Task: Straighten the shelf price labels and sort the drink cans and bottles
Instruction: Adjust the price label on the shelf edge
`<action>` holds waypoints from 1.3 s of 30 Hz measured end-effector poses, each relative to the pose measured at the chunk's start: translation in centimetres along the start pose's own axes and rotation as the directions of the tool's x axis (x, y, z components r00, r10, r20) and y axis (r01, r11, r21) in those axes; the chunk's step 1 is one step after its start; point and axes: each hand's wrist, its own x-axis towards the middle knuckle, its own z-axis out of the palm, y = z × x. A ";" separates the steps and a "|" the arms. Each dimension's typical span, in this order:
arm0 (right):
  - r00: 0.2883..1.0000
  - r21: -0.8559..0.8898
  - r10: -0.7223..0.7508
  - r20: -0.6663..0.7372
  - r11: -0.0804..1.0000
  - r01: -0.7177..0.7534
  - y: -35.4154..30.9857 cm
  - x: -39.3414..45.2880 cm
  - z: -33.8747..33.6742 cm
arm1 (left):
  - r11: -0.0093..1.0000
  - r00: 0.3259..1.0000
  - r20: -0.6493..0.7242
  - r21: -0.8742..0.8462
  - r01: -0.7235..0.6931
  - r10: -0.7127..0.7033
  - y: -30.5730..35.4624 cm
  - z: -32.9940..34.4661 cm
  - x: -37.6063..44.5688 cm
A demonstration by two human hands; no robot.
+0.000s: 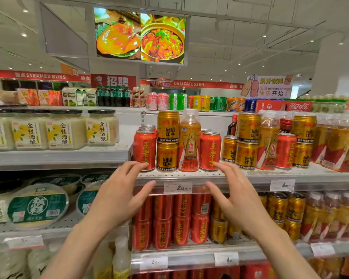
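Observation:
On the upper shelf (pixel 189 174) stand a red can (pixel 144 147), two stacked gold Red Bull cans (pixel 167 141), an orange drink bottle (pixel 189 141) and another red can (pixel 210 150). A white price label (pixel 177 187) reading 2.80 sits on the shelf rail below them. My left hand (pixel 119 198) is spread open, its fingertips at the base of the left red can. My right hand (pixel 236 198) is spread open too, fingertips near the base of the right red can. Neither hand holds anything.
More gold cans, red cans and bottles (pixel 270 143) are mixed to the right, with another label (pixel 282 185) under them. Red cans (pixel 179 220) fill the shelf below. Jars (pixel 65 129) and green-lidded tubs (pixel 38 206) fill the left shelving bay.

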 end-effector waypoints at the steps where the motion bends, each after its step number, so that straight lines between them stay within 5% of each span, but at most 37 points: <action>1: 1.000 -0.002 -0.019 -0.011 1.000 0.019 0.5 1.0 0.1 | 1.000 1.000 -0.002 0.003 0.010 -0.010 0.1 0.3 0.6; 13: 0.950 -0.030 -0.304 0.075 0.951 0.307 2.7 8.1 2.6 | 0.995 0.988 -0.118 -0.036 0.091 -0.095 2.1 4.0 1.5; 19: 0.924 -0.050 -0.374 0.080 0.924 0.379 2.9 7.4 4.0 | 0.959 0.973 -0.085 -0.208 0.192 -0.213 2.6 6.4 -1.1; 24: 0.925 -0.057 -0.375 0.064 0.924 0.378 2.2 7.0 5.2 | 0.697 0.864 0.168 -0.528 0.485 -0.474 1.6 9.6 -2.4; 27: 0.932 -0.055 -0.360 0.042 0.931 0.362 2.1 6.8 5.6 | 0.469 0.795 0.278 -0.685 0.558 -0.539 1.5 10.6 -2.0; 29: 0.942 -0.026 -0.335 0.022 0.942 0.336 2.3 6.6 5.9 | 0.406 0.781 0.304 -0.719 0.564 -0.546 1.8 10.8 -1.8; 35: 0.945 -0.001 -0.327 -0.008 0.945 0.327 2.9 6.2 6.4 | 0.854 0.925 -0.117 -0.441 0.277 -0.361 1.9 10.4 -2.1; 39: 0.946 0.015 -0.321 -0.039 0.947 0.322 3.0 6.1 6.7 | 0.989 0.972 -0.230 -0.148 0.009 -0.043 1.0 9.6 -1.1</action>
